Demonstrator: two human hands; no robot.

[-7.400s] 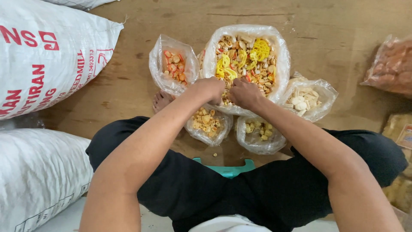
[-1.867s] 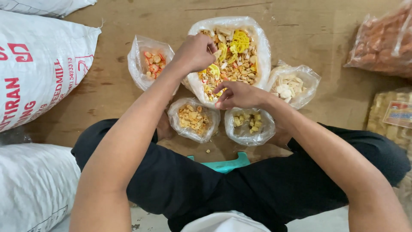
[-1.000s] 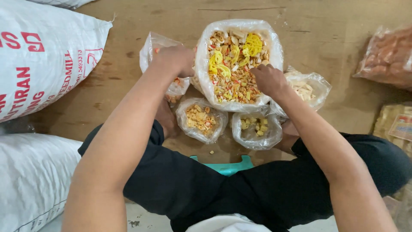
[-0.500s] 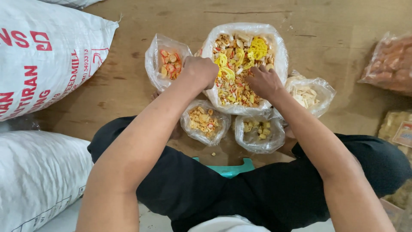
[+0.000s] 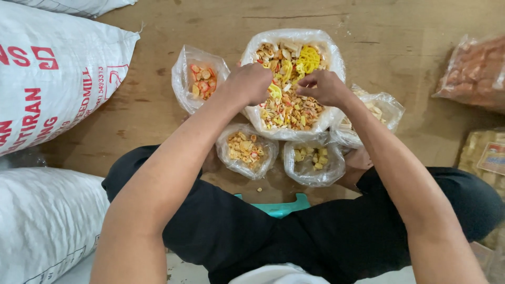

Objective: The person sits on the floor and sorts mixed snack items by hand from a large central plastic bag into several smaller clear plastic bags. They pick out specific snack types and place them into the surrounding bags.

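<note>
A large clear plastic bag [image 5: 258, 118] of mixed crackers, yellow, white and orange, stands open on the wooden floor in front of me. My left hand [image 5: 248, 83] is inside its left side with fingers curled into the crackers. My right hand [image 5: 326, 87] reaches into the middle, fingers pinched among the pieces; what each hand holds is hidden. Around it sit smaller bags: orange-and-white pieces [image 5: 201, 81] at left, small orange bits [image 5: 245, 149] in front, pale yellow chunks [image 5: 314, 158] beside that, and white pieces [image 5: 376, 110] at right, partly behind my right forearm.
Big white woven sacks lie at left [image 5: 52, 79] and lower left [image 5: 47, 226]. Packed bags of reddish crackers [image 5: 473, 71] and pale snacks [image 5: 486, 160] sit at right. A teal stool edge [image 5: 279, 208] shows between my legs. A few loose crumbs [image 5: 259, 189] lie on the floor.
Both hands went from gripping the big bag's rim and lifting it a second ago to reaching down into the crackers inside it. The bag has settled back on the floor.
</note>
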